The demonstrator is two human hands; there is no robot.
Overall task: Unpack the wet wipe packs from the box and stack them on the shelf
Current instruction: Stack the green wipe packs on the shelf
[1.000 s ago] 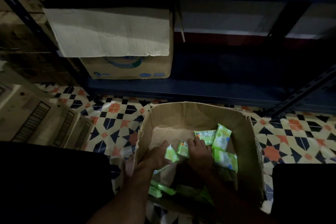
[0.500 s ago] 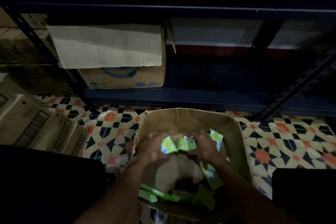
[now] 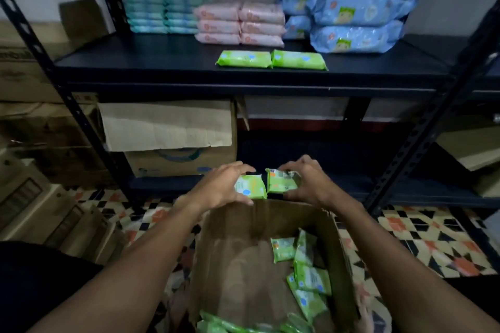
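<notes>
1. dim storeroom with a patterned tile floor (image 3: pixel 433 238) and a dark metal rack (image 3: pixel 412 143). both bare arms reach forward over an open cardboard box (image 3: pixel 243 265).
2. the left hand (image 3: pixel 224 186) clasps the left pack (image 3: pixel 250 186), fingers curled over its top edge and thumb under it. the right hand (image 3: pixel 305 184) holds the right pack (image 3: pixel 280 184) the same way.
3. the two held packs sit end to end between the hands, inner ends touching or nearly so. their long axes run left to right and their printed faces tip toward the camera.
4. straight below and back toward the person the box gapes, with loose green packs (image 3: pixel 308 273) heaped along its right wall and near edge.
5. the relation that matters: the shelf (image 3: pixel 162 62) lies up and ahead of the grip. two green packs (image 3: pixel 244 59) lie there end to end near its front edge, long axes also left to right — parallel to the held pair and almost directly above it.
6. so the next move looks like a plain lift up and forward with no turning. each hand is already on its own side, the left under the left shelf pack and the right under the other.
7. farther back stand a pink stack (image 3: pixel 239 24), a teal stack (image 3: pixel 162 11) and blue packs (image 3: pixel 357 19). they sit behind the green row — not in the way of stacking on top of it.
</notes>
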